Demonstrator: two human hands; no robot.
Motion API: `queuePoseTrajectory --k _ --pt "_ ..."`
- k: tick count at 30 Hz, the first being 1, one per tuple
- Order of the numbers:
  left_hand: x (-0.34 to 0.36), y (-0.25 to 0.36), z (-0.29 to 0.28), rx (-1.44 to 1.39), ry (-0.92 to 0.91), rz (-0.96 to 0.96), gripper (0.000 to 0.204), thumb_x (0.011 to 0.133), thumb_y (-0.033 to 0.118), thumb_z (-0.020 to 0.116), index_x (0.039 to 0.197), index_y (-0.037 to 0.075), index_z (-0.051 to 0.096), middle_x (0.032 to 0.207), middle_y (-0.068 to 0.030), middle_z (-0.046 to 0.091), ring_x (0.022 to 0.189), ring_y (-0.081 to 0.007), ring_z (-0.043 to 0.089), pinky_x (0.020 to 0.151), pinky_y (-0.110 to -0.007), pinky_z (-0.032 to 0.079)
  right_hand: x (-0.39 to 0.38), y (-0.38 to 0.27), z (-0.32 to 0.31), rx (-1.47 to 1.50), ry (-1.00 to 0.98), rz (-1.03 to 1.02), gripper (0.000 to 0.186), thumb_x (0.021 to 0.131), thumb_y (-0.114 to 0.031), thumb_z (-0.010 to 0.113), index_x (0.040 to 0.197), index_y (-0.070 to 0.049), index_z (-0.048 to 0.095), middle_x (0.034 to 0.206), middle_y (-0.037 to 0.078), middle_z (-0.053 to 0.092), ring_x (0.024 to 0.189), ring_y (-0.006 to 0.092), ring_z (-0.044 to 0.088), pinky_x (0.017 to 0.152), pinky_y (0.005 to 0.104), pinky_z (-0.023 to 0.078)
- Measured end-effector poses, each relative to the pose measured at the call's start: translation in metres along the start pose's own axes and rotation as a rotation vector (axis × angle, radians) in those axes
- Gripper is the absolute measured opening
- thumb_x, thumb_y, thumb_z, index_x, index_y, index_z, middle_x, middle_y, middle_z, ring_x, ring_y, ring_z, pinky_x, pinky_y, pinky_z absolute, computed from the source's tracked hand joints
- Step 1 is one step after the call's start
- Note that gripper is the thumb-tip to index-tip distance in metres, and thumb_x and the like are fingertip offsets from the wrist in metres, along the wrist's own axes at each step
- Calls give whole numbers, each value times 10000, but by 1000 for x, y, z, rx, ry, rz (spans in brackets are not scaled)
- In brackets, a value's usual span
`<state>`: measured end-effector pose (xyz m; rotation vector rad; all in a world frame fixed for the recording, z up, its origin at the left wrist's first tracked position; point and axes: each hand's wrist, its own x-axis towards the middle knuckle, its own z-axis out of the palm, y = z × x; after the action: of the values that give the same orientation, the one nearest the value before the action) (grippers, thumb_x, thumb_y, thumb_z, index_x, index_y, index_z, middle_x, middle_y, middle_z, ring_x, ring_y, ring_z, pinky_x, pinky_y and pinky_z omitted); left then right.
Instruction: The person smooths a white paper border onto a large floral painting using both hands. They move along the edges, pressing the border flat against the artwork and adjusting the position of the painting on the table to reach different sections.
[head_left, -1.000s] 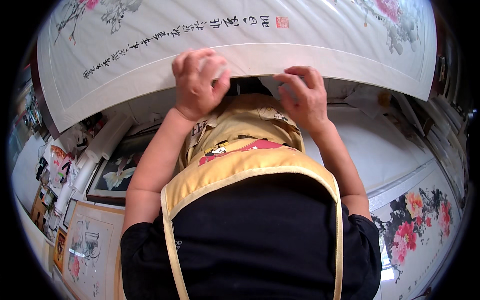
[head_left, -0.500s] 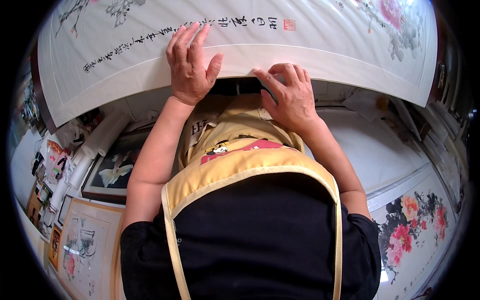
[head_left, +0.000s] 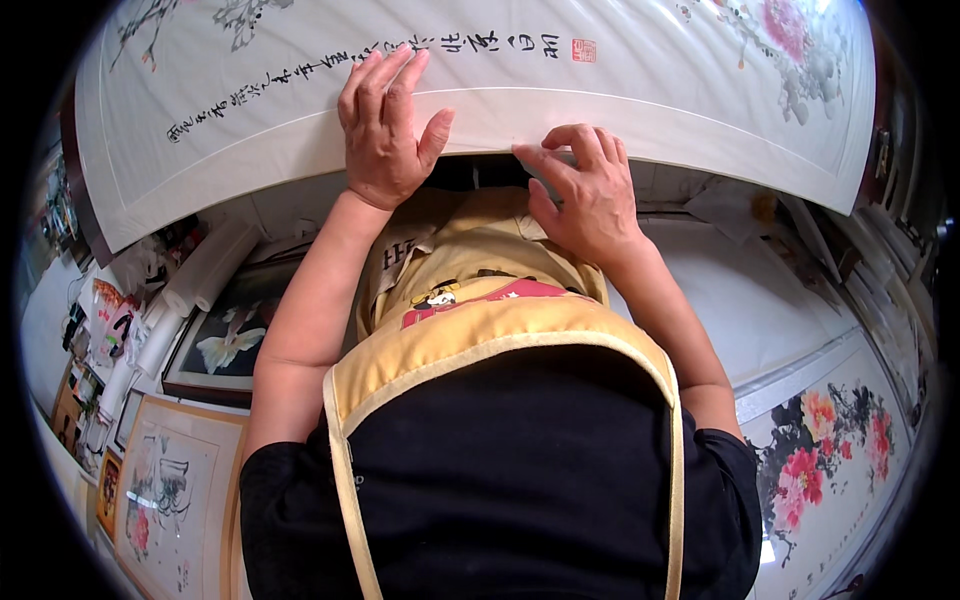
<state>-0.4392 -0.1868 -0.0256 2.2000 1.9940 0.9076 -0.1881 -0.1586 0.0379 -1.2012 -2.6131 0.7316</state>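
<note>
A large painting on pale mounting paper (head_left: 640,115), with brush calligraphy, a red seal and pink blossoms, stretches across the table at the top of the view. My left hand (head_left: 388,135) rests flat on it over the calligraphy, fingers extended and thumb apart. At the painting's near edge is my right hand (head_left: 590,190), its index fingertip touching the border. The other fingers of that hand are bent, and its thumb hangs apart below the edge. Nothing shows between its fingers. Fine wrinkles run through the paper's surface.
My yellow apron (head_left: 480,320) is close to the table edge. At left, rolled papers (head_left: 210,265) lie by a dark framed picture (head_left: 235,335) and a light-framed picture (head_left: 180,490). A peony painting (head_left: 815,460) lies at lower right.
Both my hands have shifted slightly to the right along the painting. Left fingers stay spread on the sheet, and the right index finger stays at its edge.
</note>
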Motion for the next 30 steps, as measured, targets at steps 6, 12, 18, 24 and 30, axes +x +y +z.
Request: queuePoseTrajectory --k 6,12,18,24,30 --pt "-1 0 0 3 2 3 529 977 396 641 1389 70 584 1407 -89 555 1339 -326 455 1151 -441 323 0 -2 -1 21 -6 10 398 774 -140 698 1170 -179 718 1105 46 568 1116 271 544 977 441 442" --pt "0 0 -1 -1 3 3 523 976 391 643 1390 77 587 1397 -85 562 1335 -324 459 1148 -439 329 0 -2 -1 0 -6 -4 424 771 -138 696 1192 -183 714 1107 44 568 1123 277 541 990 444 437" --pt "-1 0 -1 -2 2 2 512 975 387 644 1384 83 595 1398 -80 562 1335 -322 458 1149 -441 330 1 -1 -1 -30 -7 -20 437 769 -140 694 1205 -183 703 1112 44 564 1139 287 536 1016 449 430" --pt "-2 -1 -1 -2 0 4 510 974 387 644 1383 87 595 1402 -80 561 1336 -325 458 1155 -443 326 2 -2 -1 -51 -14 -21 446 764 -134 692 1206 -188 704 1108 40 565 1133 282 545 1032 453 429" --pt "-2 -1 1 -5 10 2 511 945 396 671 1369 119 604 1377 -64 563 1321 -306 472 1158 -482 334 2 -2 -1 -86 2 -46 473 758 -121 696 1225 -191 695 1092 36 569 1120 275 558 1051 451 423"
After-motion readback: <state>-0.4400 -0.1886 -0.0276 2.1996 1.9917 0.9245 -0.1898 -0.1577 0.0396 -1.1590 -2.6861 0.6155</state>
